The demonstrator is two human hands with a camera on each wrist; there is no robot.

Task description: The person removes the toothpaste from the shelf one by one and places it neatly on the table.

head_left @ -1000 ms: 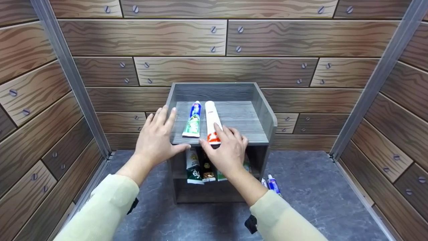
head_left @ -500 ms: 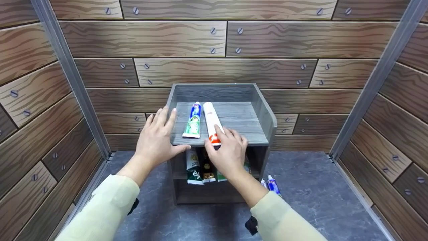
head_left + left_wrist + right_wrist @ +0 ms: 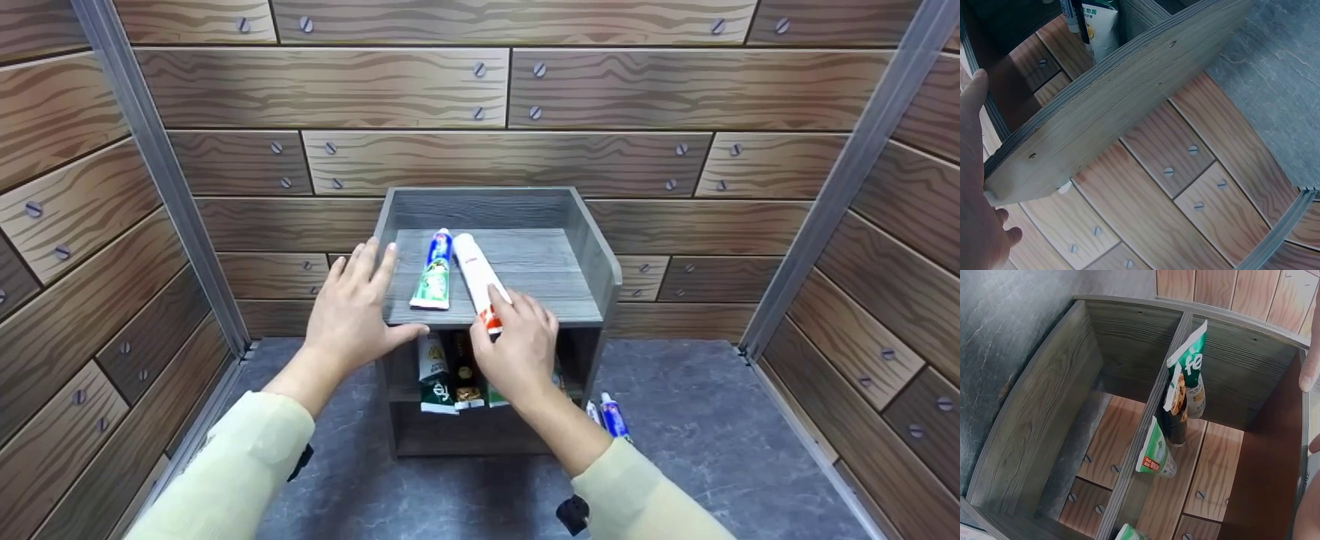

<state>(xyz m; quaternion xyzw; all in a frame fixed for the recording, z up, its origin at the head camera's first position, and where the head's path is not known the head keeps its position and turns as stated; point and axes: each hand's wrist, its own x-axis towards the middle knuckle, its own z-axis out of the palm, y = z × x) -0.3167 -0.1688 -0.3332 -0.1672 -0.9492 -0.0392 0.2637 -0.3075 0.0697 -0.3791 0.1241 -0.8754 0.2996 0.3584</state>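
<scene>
On the small grey shelf unit [image 3: 525,255], a white toothpaste tube [image 3: 475,270] with a red crimped end lies slanted, its cap pointing away and a little left. My right hand [image 3: 517,349] pinches the tube near its red end, thumb on the left side and index finger over the top. To its left lies a blue and green toothpaste tube [image 3: 433,274], cap also facing away. My left hand [image 3: 349,311] is spread at the unit's left front corner, fingers straight and thumb along the front edge. In the left wrist view, that hand [image 3: 977,169] is beside the unit's side panel.
Several tubes stand in the middle compartment, among them a dark green and white tube [image 3: 435,375] and a black and gold one [image 3: 469,386]. A blue tube [image 3: 613,414] lies on the floor [image 3: 690,435] to the unit's right. Wood-patterned walls [image 3: 405,86] enclose the space.
The white tube's red end has swung right and slightly toward me, with my right hand following, while its cap end has shifted left. My left hand has stayed put.
</scene>
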